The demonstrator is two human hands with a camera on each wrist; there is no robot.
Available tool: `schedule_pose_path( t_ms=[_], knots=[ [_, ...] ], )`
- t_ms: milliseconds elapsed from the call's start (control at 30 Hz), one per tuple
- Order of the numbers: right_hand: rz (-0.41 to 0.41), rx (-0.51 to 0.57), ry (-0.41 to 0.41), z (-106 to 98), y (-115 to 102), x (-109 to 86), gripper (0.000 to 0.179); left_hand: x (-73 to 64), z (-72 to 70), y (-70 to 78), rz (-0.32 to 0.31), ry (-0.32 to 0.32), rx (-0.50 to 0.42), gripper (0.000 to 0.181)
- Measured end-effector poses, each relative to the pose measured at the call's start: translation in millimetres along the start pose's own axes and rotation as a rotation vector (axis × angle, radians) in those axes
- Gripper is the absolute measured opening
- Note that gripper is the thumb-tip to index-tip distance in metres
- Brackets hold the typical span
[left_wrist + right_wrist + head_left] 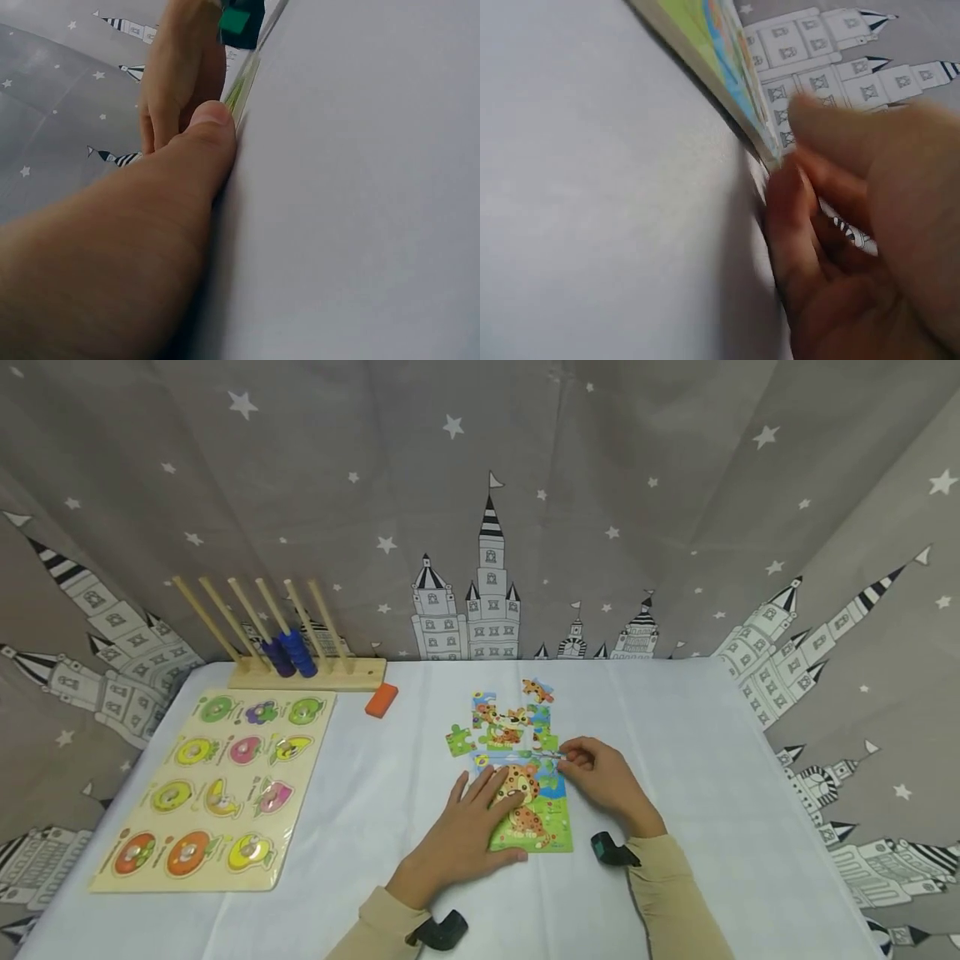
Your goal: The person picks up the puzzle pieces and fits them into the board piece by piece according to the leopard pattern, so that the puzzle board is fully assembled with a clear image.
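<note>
My left hand [467,831] lies with spread fingers across the left side of a picture board [555,827] showing a spotted leopard cub on grass. Its thumb reaches along the board's lower edge. At the board's upper right corner, the curled fingers of my right hand [603,777] pinch a small puzzle piece [546,754], seen nearly edge-on. Just beyond the board is a partly joined jigsaw [504,735] with the same leopard picture. One loose green piece [460,740] lies at its left, and a spotted piece [537,691] sits above it.
A wooden fruit peg puzzle [309,777] covers the left of the white table [720,760]. Behind it stands a wooden base [367,673] with upright pegs, two carrying blue and purple beads [298,653]. An orange block [382,701] lies beside that base.
</note>
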State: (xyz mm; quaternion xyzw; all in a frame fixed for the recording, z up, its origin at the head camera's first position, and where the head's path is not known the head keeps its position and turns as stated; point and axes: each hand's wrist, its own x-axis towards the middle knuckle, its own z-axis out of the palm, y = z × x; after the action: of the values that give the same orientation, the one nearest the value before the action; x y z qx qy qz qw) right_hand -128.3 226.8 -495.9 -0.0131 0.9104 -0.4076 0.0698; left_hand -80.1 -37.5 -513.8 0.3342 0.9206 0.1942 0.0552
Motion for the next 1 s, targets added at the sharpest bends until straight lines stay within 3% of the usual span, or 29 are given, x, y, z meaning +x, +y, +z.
schedule_pose_path(
  t_ms=[133, 367, 633, 1000],
  knots=[
    [0.018, -0.056, 0.094, 5, -2, 16.1, 0.039, -0.2, 1.4, -0.6, 0.013, -0.017, 0.019, 0.080],
    [0.037, -0.160, 0.106, 12, -23, 37.5, 0.047, -2.6, 0.0, -0.6, 0.024, -0.010, 0.018, 0.080],
    [0.117, -0.294, 0.134, 17, -48, 43.1, 0.043, -3.6, 0.1, -2.4, 0.027, -0.001, 0.033, 0.078],
    [0.167, -0.268, 0.127, 22, -54, 42.6, 0.044, -5.4, 0.9, -3.4, 0.019, -0.002, 0.052, 0.078]
  ],
)
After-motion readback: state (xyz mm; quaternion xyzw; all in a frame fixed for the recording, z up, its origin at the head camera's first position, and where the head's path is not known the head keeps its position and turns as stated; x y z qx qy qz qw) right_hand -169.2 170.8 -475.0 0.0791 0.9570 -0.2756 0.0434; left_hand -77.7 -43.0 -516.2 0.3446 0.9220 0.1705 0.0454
